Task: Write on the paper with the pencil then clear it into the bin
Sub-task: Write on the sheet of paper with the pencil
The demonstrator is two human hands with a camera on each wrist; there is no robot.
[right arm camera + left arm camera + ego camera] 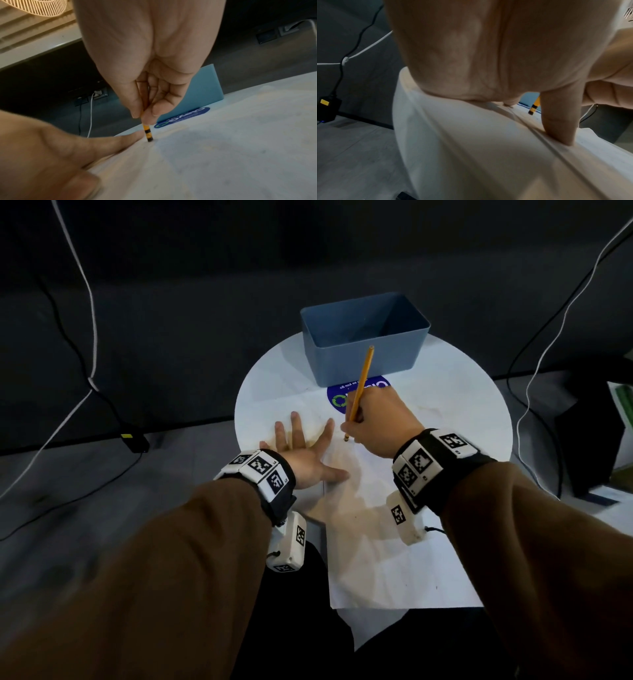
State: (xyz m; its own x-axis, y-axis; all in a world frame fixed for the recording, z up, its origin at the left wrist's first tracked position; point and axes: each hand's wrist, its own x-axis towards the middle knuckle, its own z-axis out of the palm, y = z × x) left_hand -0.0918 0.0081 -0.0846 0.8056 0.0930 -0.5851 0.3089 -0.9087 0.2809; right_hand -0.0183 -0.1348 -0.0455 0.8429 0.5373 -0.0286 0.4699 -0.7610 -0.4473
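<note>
Pinched between my thumb and first fingers, the yellow pencil (359, 392) stands nearly upright in my right hand (376, 422), its dark lower end touching the paper (394, 559) and its top leaning toward twelve o'clock. My left hand (301, 450) lies flat at nine o'clock of the pencil, fingers spread and straight, gripping nothing, its thumb (559, 121) pressing down just inside the sheet's left edge.

What worries me is the sheet itself: its near part hangs off the round white tabletop (267, 392) at six o'clock, toward my lap. If my left palm lifts or I drag the pencil hard, I expect the paper could slide or buckle, and the stroke would go astray. Bearing down too steeply might also tear it.

I cannot tell whether any marks are on the paper yet. The blue bin (363, 350) stands open at twelve o'clock, just beyond the sheet's far edge, with a round blue sticker (337, 400) showing between them.
</note>
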